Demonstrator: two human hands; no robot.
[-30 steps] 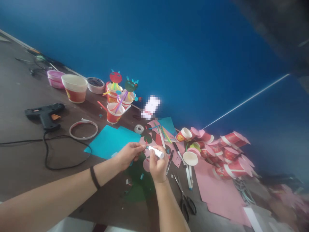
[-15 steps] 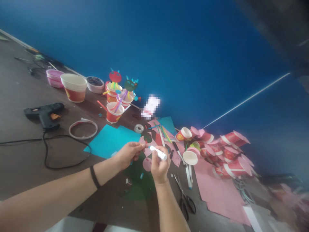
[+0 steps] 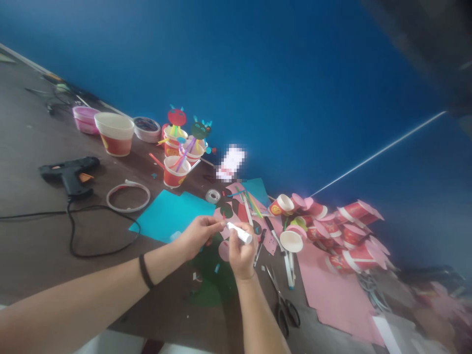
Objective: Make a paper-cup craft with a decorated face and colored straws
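My right hand [image 3: 241, 258] is closed around a white glue stick [image 3: 242, 234], which lies tilted with its narrow end towards my left fingertips. My left hand [image 3: 197, 238] is closed in a pinch at that end; whatever is between its fingertips is too small to make out. Both hands are close together above the table. Beneath them lie a dark green paper sheet [image 3: 208, 290] and a pink paper disc [image 3: 223, 250]. A bright blue paper sheet [image 3: 162, 214] is just beyond my left wrist.
Scissors [image 3: 282, 305] and markers [image 3: 287, 270] lie right of my hands. Pink-topped paper cups [image 3: 352, 233] are grouped at the right beside pink paper [image 3: 332, 290]. A black glue gun [image 3: 72, 174] with its cord is at the left. Cups with paper figures [image 3: 177, 169] stand near the blue wall.
My right hand has shifted slightly left with the glue stick, and its tip is nearer my left fingertips. The camera view has moved a little.
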